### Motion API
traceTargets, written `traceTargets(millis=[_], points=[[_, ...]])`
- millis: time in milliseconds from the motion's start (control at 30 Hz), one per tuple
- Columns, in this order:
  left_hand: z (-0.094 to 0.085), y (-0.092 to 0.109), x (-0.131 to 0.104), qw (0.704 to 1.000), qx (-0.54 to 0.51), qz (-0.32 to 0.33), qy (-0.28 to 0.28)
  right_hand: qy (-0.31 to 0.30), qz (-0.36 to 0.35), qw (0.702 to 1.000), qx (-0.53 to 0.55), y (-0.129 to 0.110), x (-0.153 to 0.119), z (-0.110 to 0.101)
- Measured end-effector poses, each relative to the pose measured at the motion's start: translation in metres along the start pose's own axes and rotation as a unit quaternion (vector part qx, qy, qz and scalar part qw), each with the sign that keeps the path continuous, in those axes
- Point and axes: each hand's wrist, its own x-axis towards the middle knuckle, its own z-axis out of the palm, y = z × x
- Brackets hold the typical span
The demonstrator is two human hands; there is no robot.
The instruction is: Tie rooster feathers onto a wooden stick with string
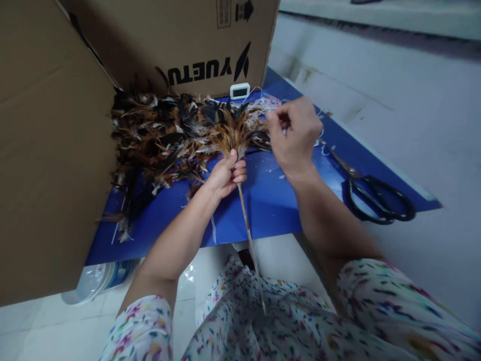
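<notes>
Gripping: left hand [226, 175] is wrapped around a thin tan wooden stick [248, 230], right under its flared brown-and-black feather tuft [230, 134]. Right hand [295, 128] is in the air just right of the tuft, fingers curled in, thumb near index; blurred, can't tell if it pinches a strand.

Main risk is grip: if the left fingers loosen, feathers at the tuft's base could slip or splay, and the stick could twist. Bare stick end runs from below the tuft past the table edge toward the floral-print clothing [285, 311]; a body bump would lever the tuft sideways.

Loose brown, black and white feather heap [161, 135] lies left of and behind the tuft, close enough to snag. White stringy tangle [267, 103] beyond and right of it could catch the right hand. Black-handled metal scissors [353, 173] rest right of the tuft, beside the right forearm; an elbow swing could knock them off the blue tabletop [278, 200]. Small white digital display [240, 91] sits behind the tuft; a string tug could tip it.
</notes>
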Motion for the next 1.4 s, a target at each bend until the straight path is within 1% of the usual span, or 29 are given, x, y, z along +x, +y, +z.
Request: traceTargets(millis=[33, 67, 100, 167, 200, 233, 333, 467, 533, 633, 700, 733, 800, 867, 967, 1033, 1167, 1200, 1300, 1333, 1400], points=[[0.0, 0.001, 0.0, 1.0, -0.001, 0.01, -0.001, -0.014, 0.018, 1.0, 0.006, -0.001, 0.0, -0.001], [0.0, 0.001, 0.0, 1.0, -0.001, 0.021, -0.001, -0.055, 0.05, 0.997, 0.03, -0.001, -0.001, -0.001], [0.0, 0.002, 0.0, 1.0, 0.0, 0.029, 0.001, -0.118, 0.09, 0.987, 0.067, -0.001, -0.001, 0.001], [0.001, 0.002, -0.001, 0.999, 0.004, 0.037, 0.004, -0.254, 0.161, 0.943, 0.14, 0.002, -0.002, 0.008], [0.002, 0.001, -0.001, 0.999, 0.008, 0.035, 0.003, -0.302, 0.186, 0.921, 0.162, 0.004, -0.002, 0.012], [0.003, 0.001, -0.002, 0.999, 0.013, 0.032, 0.001, -0.334, 0.204, 0.903, 0.175, 0.005, -0.003, 0.017], [0.005, -0.002, -0.003, 0.999, 0.03, 0.017, -0.01, -0.369, 0.26, 0.859, 0.242, 0.004, -0.008, 0.028], [0.006, -0.006, -0.002, 0.999, 0.04, 0.003, -0.018, -0.38, 0.37, 0.754, 0.388, -0.007, -0.015, 0.037], [0.006, -0.007, -0.002, 0.999, 0.036, 0.001, -0.024, -0.39, 0.423, 0.706, 0.414, -0.013, -0.016, 0.037], [0.005, -0.008, -0.003, 0.999, 0.035, -0.014, -0.036, -0.437, 0.475, 0.634, 0.426, -0.016, -0.014, 0.036], [0.006, -0.009, -0.004, 0.998, 0.042, -0.026, -0.049, -0.463, 0.49, 0.599, 0.432, -0.016, -0.012, 0.035], [0.006, -0.01, -0.005, 0.997, 0.047, -0.031, -0.055, -0.471, 0.493, 0.588, 0.435, -0.015, -0.011, 0.035], [0.007, -0.01, -0.006, 0.996, 0.052, -0.04, -0.064, -0.472, 0.496, 0.583, 0.437, -0.012, -0.01, 0.035], [0.008, -0.011, -0.007, 0.996, 0.05, -0.053, -0.06, -0.455, 0.499, 0.594, 0.437, -0.01, -0.01, 0.036], [0.011, -0.011, -0.009, 0.996, 0.041, -0.071, -0.038, -0.432, 0.508, 0.608, 0.432, -0.009, -0.01, 0.037], [0.012, -0.011, -0.009, 0.996, 0.043, -0.074, -0.031, -0.439, 0.506, 0.606, 0.429, -0.008, -0.01, 0.038], [0.013, -0.012, -0.01, 0.994, 0.069, -0.067, -0.047, -0.464, 0.485, 0.602, 0.432, -0.004, -0.011, 0.038], [0.013, -0.012, -0.01, 0.994, 0.075, -0.065, -0.05, -0.465, 0.48, 0.606, 0.431, -0.003, -0.012, 0.038], [0.013, -0.013, -0.01, 0.995, 0.076, -0.059, -0.04, -0.449, 0.477, 0.631, 0.414, -0.002, -0.012, 0.038], [0.013, -0.013, -0.01, 0.995, 0.071, -0.058, -0.035, -0.447, 0.481, 0.634, 0.408, -0.003, -0.012, 0.038], [0.013, -0.014, -0.01, 0.996, 0.059, -0.057, -0.031, -0.447, 0.492, 0.626, 0.409, -0.003, -0.013, 0.039]])
